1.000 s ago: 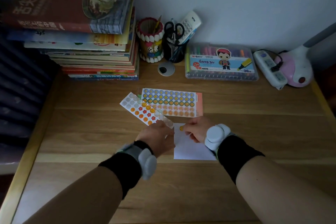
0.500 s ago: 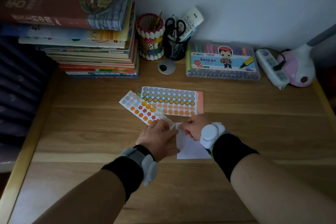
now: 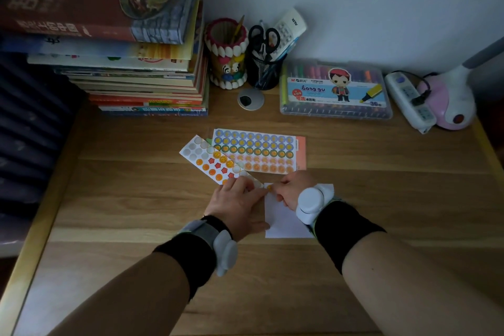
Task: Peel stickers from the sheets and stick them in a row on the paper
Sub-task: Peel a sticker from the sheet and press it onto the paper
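Early stage, by the look of it. One orange sticker (image 3: 269, 187) sits at the top left corner of the white paper (image 3: 283, 222), and no other sticker shows on the visible part of the paper, so the row has only just been started. Right hand (image 3: 293, 189) rests on the upper part of the paper, fingers curled and together right beside that sticker, probably pressing or positioning it; cannot tell whether it pinches anything. Left hand (image 3: 240, 203) lies flat, fingers stretched toward the paper's left edge and over the near end of the narrow sticker sheet (image 3: 215, 162), seemingly holding things down, not gripping. The narrow sheet is angled on the surface (image 3: 136, 199), many spots already blank, a few orange circles and red stars left. The wide sticker sheet (image 3: 255, 150) lies just behind, nearly full, partly under the narrow one. Left to do: most of the row, so more peeling and placing to the right of the first sticker.
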`<action>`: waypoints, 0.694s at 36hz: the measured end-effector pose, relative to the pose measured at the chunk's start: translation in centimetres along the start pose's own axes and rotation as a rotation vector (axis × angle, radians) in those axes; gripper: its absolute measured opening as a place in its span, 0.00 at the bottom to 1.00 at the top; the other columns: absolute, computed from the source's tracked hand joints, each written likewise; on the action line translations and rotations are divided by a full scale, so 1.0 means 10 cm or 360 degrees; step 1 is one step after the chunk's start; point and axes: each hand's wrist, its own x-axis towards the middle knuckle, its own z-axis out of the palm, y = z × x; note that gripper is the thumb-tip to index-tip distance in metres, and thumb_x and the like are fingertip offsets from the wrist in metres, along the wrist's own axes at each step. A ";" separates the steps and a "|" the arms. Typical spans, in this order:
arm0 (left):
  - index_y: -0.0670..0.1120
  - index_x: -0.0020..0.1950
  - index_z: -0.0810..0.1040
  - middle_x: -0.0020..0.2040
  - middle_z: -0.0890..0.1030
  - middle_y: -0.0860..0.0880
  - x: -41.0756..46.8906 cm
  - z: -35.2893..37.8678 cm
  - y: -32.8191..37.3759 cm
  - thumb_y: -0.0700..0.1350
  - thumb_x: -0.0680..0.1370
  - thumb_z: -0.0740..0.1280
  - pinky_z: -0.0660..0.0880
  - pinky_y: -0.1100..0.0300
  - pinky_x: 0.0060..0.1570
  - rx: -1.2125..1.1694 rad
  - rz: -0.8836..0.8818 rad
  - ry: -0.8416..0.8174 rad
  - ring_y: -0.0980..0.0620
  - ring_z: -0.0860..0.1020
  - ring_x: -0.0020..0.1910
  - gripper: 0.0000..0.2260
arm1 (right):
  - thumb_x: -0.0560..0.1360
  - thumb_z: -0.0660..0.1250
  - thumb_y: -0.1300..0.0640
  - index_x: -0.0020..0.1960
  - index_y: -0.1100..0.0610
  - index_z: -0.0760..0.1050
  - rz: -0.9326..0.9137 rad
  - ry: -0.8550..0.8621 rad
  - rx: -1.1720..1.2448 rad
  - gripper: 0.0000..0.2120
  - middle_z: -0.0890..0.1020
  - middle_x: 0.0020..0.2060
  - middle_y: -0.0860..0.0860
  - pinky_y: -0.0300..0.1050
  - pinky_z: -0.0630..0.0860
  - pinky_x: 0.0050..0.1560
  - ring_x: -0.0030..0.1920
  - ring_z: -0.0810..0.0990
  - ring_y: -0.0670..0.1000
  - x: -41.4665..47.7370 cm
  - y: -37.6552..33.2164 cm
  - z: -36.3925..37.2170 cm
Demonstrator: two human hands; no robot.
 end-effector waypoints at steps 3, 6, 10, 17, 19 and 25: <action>0.63 0.72 0.59 0.64 0.64 0.52 0.01 -0.02 0.01 0.67 0.68 0.65 0.61 0.54 0.66 0.0046 0.0009 -0.0011 0.49 0.62 0.64 0.35 | 0.72 0.65 0.59 0.29 0.56 0.75 0.0006 -0.0026 -0.0031 0.13 0.77 0.26 0.51 0.35 0.67 0.24 0.23 0.71 0.48 0.03 0.02 0.01; 0.63 0.73 0.58 0.65 0.63 0.52 0.01 -0.03 0.01 0.68 0.69 0.64 0.61 0.53 0.66 0.0095 0.0019 -0.0033 0.48 0.62 0.65 0.35 | 0.72 0.67 0.58 0.30 0.57 0.76 0.0004 -0.0015 -0.0026 0.12 0.78 0.27 0.53 0.37 0.68 0.25 0.24 0.72 0.50 0.06 0.04 0.03; 0.63 0.71 0.61 0.66 0.64 0.52 0.01 -0.04 0.01 0.68 0.68 0.64 0.61 0.53 0.65 0.0117 0.0031 -0.0011 0.48 0.63 0.65 0.33 | 0.71 0.66 0.56 0.33 0.61 0.79 -0.0032 -0.0023 -0.0142 0.11 0.80 0.30 0.55 0.41 0.70 0.31 0.28 0.74 0.53 0.05 0.04 0.02; 0.63 0.73 0.58 0.68 0.63 0.51 0.02 -0.05 0.01 0.69 0.69 0.63 0.59 0.51 0.66 0.0165 0.0057 -0.0031 0.47 0.61 0.67 0.34 | 0.74 0.63 0.55 0.44 0.56 0.79 -0.0310 0.0257 -0.0294 0.07 0.83 0.41 0.53 0.48 0.77 0.46 0.42 0.80 0.55 -0.08 0.15 0.02; 0.63 0.73 0.57 0.68 0.62 0.51 0.01 -0.05 0.00 0.69 0.69 0.62 0.58 0.51 0.66 0.0161 0.0060 -0.0026 0.47 0.60 0.67 0.35 | 0.75 0.62 0.55 0.52 0.54 0.78 -0.0423 0.0279 -0.0456 0.09 0.82 0.47 0.52 0.45 0.75 0.49 0.48 0.79 0.54 -0.15 0.20 -0.01; 0.63 0.73 0.56 0.70 0.61 0.51 -0.01 -0.04 0.01 0.69 0.69 0.62 0.58 0.50 0.66 0.0193 0.0059 0.0022 0.47 0.59 0.68 0.35 | 0.75 0.61 0.51 0.69 0.49 0.64 -0.0941 0.0297 -0.1053 0.23 0.71 0.57 0.52 0.48 0.72 0.53 0.58 0.70 0.53 -0.27 0.46 0.00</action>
